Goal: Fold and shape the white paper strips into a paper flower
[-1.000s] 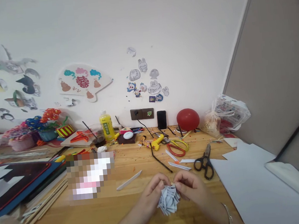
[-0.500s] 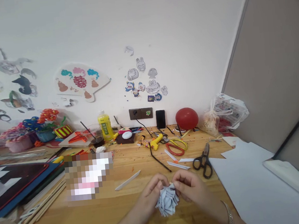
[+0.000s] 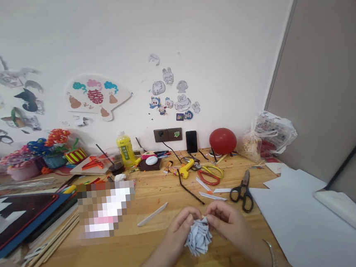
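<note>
A white paper flower (image 3: 199, 238) of many folded, overlapping petals is held between my two hands, low in the middle of the view. My left hand (image 3: 183, 226) is closed on its left and upper side, thumb against the petals. On the upper right, my right hand (image 3: 224, 221) pinches the flower's edge between thumb and fingers. A small tan bit, perhaps a stick end, shows between the hands; the rest of it is hidden. Folded paper strips (image 3: 152, 214) lie beyond my left hand, and black-handled scissors (image 3: 243, 192) lie beyond my right.
Across the wooden table (image 3: 114, 259) are a yellow glue gun (image 3: 187, 169), red and yellow scissors (image 3: 211, 175), a black pipe cleaner (image 3: 189, 190) and a red balloon (image 3: 222, 140). White paper sheets (image 3: 303, 214) cover the right side. Wooden sticks (image 3: 55, 242) lie left, with a yellow bottle (image 3: 126, 149) behind.
The flower has tipped very slightly between my fingers and sits a touch higher. Both hands keep nearly the same place and hold.
</note>
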`<state>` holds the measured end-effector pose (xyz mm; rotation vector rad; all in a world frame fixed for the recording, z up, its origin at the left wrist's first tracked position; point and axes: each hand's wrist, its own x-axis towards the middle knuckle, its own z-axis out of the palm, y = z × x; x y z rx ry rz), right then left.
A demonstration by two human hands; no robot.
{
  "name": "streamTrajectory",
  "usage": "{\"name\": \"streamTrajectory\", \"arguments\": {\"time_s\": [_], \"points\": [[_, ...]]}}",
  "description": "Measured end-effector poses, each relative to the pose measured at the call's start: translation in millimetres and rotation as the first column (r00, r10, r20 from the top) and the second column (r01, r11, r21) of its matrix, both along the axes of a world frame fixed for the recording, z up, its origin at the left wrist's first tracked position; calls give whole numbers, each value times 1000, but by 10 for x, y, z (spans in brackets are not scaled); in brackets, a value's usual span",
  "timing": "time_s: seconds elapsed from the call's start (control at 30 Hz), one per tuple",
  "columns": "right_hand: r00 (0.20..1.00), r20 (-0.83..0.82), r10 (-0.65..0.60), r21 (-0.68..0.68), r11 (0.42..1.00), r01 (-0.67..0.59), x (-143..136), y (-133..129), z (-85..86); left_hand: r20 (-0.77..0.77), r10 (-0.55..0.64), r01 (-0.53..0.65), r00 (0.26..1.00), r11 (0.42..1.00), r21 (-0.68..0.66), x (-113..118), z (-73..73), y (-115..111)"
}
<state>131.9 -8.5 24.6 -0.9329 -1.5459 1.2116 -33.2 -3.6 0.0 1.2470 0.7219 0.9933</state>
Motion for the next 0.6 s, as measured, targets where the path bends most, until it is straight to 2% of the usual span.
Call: {"name": "streamTrajectory", "arguments": {"time_s": [0.2, 0.37, 0.53, 0.6], "points": [[999, -32, 40, -35, 999, -41, -12, -35, 19, -7, -15, 16, 1000, 999, 40, -10, -44, -4], [1000, 5, -30, 58, 998, 30, -9, -41, 37, 10, 7, -7, 1000, 1000, 4, 10, -42, -9], [999, 30, 18, 84, 996, -21, -1, -23, -13, 20, 1, -1, 1000, 1000, -4, 35, -7, -22], [997, 77, -8, 137, 991, -3, 6, -23, -38, 35, 0, 1, 999, 1000, -17, 52, 8, -22]]}}
